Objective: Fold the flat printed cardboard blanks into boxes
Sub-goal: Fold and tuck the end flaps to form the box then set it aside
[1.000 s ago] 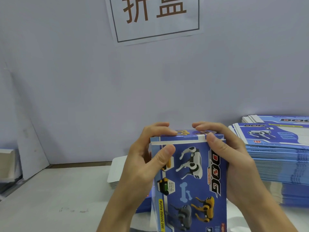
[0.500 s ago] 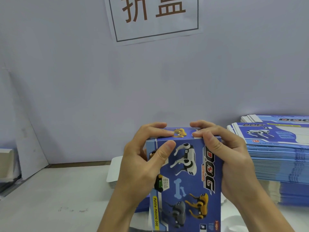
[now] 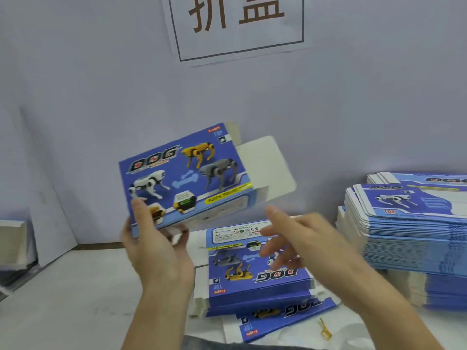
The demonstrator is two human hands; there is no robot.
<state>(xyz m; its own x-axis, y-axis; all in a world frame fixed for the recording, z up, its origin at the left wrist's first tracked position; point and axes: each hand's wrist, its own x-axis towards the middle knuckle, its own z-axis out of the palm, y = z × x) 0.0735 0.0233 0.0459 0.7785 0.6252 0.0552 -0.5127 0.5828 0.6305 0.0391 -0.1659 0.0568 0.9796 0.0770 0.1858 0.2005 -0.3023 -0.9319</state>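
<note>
Blue printed cardboard, now a formed box point(image 3: 187, 178), has gone from upright and clamped between both hands to tipped over on its side, held up in front of the wall by the left hand point(image 3: 154, 248) alone. Half a second ago both sets of fingers were pressing the top flap shut at the box's upper edge; that closed end now sits down at the left, against the left palm, with the thumb lying across the printed face at its lower left corner and the other fingers point(image 3: 177, 232) curled under the bottom edge. At the far end from those fingers, up and to the right, a white end flap point(image 3: 265, 165) stands out unfolded, so that end looks open. The right hand point(image 3: 300, 241) has let go: its fingers are spread and loose, holding nothing, blurred, hovering just below the open end and above a low pile of flat blanks point(image 3: 255, 269) on the surface point(image 3: 63, 299). A taller stack of blanks point(image 3: 409, 223) sits well beyond the right fingers, to their outer side. Reading: one end closed, the box turned to bring the other end round. Likely next, the right fingers fold and tuck that white flap. Risk: a one-handed hold at a corner may let the thin card twist.
</note>
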